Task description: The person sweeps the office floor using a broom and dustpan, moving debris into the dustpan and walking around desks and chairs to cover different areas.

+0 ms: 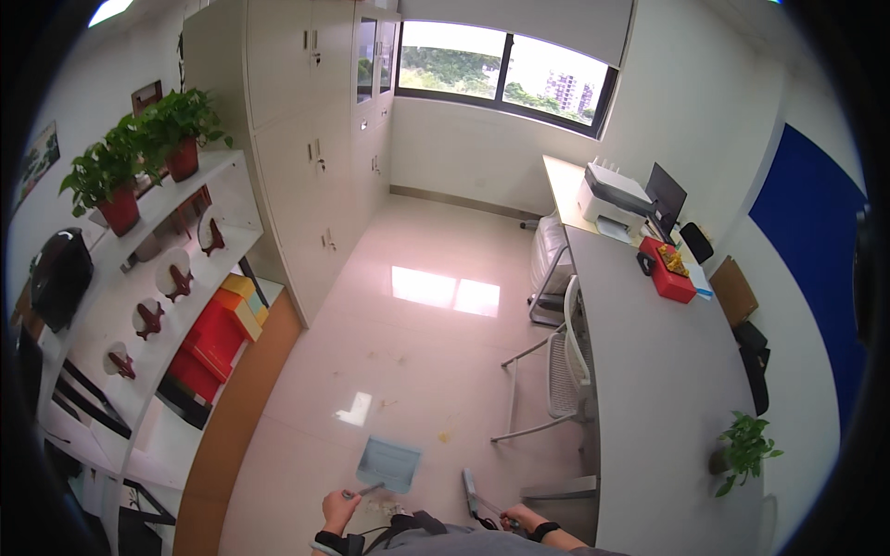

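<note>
My left hand (339,509) grips the handle of a blue-grey dustpan (389,462), whose pan lies low over the floor in front of me. In my right hand (523,518) is the handle of a hand broom (470,483), its narrow head off to the right of the dustpan. A small patch of debris (382,507) shows on the floor just below the dustpan, partly hidden by my body. Farther ahead, yellowish scraps (445,436) and faint bits (387,403) are scattered over the pale tiles.
A white chair (564,375) stands by the long grey desk (646,389) on my right. On the desk are a printer (615,194), a red box (666,271) and a potted plant (744,448). White shelving (156,410) and tall cabinets (299,139) line the left side.
</note>
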